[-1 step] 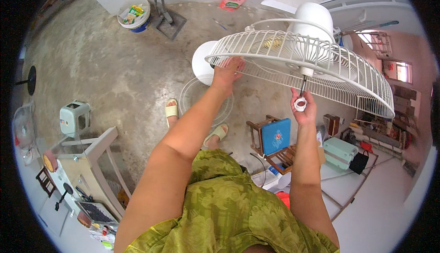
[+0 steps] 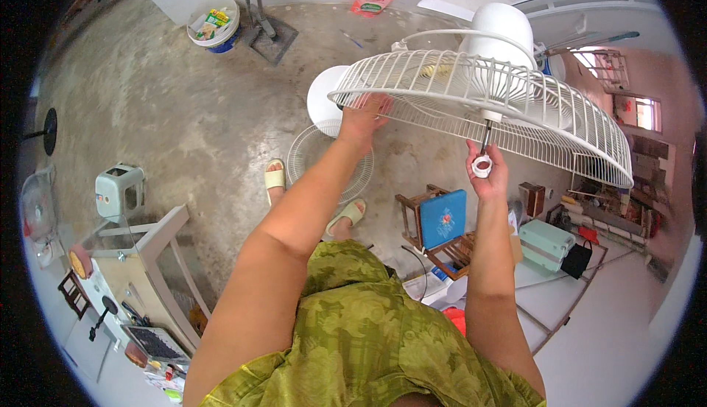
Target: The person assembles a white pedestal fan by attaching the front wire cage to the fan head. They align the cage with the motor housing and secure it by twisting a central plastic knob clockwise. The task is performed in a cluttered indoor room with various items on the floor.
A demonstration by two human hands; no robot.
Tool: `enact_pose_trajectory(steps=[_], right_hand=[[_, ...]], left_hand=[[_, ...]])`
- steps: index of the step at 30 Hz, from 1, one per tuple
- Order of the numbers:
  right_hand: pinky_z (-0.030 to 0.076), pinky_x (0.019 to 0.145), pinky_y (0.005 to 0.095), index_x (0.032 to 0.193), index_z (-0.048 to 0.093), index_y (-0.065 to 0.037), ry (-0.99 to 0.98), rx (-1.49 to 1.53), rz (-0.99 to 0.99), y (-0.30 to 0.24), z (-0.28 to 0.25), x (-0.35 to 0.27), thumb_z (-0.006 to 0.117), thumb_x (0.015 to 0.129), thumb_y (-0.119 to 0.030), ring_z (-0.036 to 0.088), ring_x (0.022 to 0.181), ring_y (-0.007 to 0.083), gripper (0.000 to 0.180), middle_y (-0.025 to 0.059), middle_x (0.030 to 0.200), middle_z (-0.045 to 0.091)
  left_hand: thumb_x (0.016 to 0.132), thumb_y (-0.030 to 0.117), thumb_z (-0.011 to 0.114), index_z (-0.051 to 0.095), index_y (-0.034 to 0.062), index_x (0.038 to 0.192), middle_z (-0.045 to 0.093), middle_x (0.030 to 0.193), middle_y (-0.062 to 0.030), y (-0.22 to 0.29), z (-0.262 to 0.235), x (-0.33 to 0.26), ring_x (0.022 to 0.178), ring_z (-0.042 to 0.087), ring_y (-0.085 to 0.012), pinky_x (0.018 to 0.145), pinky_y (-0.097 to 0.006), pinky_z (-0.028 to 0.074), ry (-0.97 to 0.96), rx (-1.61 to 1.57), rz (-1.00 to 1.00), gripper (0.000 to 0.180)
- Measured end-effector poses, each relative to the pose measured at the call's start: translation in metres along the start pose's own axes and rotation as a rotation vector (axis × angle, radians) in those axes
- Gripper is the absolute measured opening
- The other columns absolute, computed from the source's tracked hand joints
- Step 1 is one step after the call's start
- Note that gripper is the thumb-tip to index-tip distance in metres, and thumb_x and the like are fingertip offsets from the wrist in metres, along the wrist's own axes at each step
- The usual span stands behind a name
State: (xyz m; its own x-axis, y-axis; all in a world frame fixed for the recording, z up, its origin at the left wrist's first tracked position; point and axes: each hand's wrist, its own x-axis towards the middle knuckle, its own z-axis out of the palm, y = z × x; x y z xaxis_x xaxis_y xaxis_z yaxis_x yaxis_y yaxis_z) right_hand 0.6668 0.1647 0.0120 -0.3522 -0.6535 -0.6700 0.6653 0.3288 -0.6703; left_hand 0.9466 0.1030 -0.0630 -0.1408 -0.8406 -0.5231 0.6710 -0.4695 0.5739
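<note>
The left hand (image 2: 364,121) grasps the fan guard (image 2: 471,98); the right hand (image 2: 495,186) holds a white ring (image 2: 482,175) near the shaft (image 2: 487,136), any contact hard to tell.

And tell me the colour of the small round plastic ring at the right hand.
The ring is white, clearest in the head view.

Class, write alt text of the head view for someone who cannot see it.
A person's left hand holds a white fan's wire guard; the right hand holds a white ring near its shaft. Another wire guard lies by the feet.
</note>
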Motion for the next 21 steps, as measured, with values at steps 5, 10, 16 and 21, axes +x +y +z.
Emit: enact_pose_trajectory(steps=[5,10,16,21], right_hand=[[0.054,0.068,0.0345,0.114,0.041,-0.001,0.002,0.033,-0.047,-0.004,-0.002,0.012,0.053,0.089,-0.019,0.062,0.082,0.0268,0.032,0.0274,0.114,0.053],[0.055,0.063,0.0367,0.103,0.046,-0.003,-0.064,0.048,-0.028,0.0,-0.035,0.028,0.059,0.085,-0.039,0.062,0.08,0.0294,0.042,0.0204,0.099,0.059],[0.055,0.062,0.0358,0.106,0.044,-0.002,0.114,-0.132,-0.046,0.024,-0.057,-0.005,0.052,0.085,-0.051,0.062,0.08,0.03,0.054,0.0203,0.098,0.057],[0.055,0.062,0.0359,0.106,0.044,-0.002,0.149,-0.084,0.005,0.043,-0.074,-0.02,0.051,0.085,-0.052,0.062,0.08,0.0298,0.054,0.0202,0.098,0.057]], left_hand=[[0.087,0.017,0.059,0.055,0.0062,0.107,0.06,0.104,-0.0061,-0.02,-0.02,0.006,0.096,0.058,-0.0189,0.081,-0.034,0.049,-0.153,-0.135,-0.061,0.024],[0.087,0.01,0.055,0.052,0.0024,0.115,0.059,0.109,-0.0113,-0.023,-0.038,-0.037,0.098,0.058,-0.0195,0.085,-0.032,0.049,-0.21,-0.127,-0.212,0.03],[0.081,0.002,0.059,0.057,0.0048,0.114,0.06,0.108,-0.0082,-0.018,-0.05,-0.085,0.095,0.059,-0.0192,0.083,-0.028,0.048,-0.342,0.03,0.005,0.033],[0.077,0.0,0.06,0.058,0.0064,0.115,0.053,0.12,-0.0118,-0.018,-0.04,-0.112,0.109,0.052,-0.0226,0.092,-0.03,0.04,-0.503,0.518,0.407,0.038]])
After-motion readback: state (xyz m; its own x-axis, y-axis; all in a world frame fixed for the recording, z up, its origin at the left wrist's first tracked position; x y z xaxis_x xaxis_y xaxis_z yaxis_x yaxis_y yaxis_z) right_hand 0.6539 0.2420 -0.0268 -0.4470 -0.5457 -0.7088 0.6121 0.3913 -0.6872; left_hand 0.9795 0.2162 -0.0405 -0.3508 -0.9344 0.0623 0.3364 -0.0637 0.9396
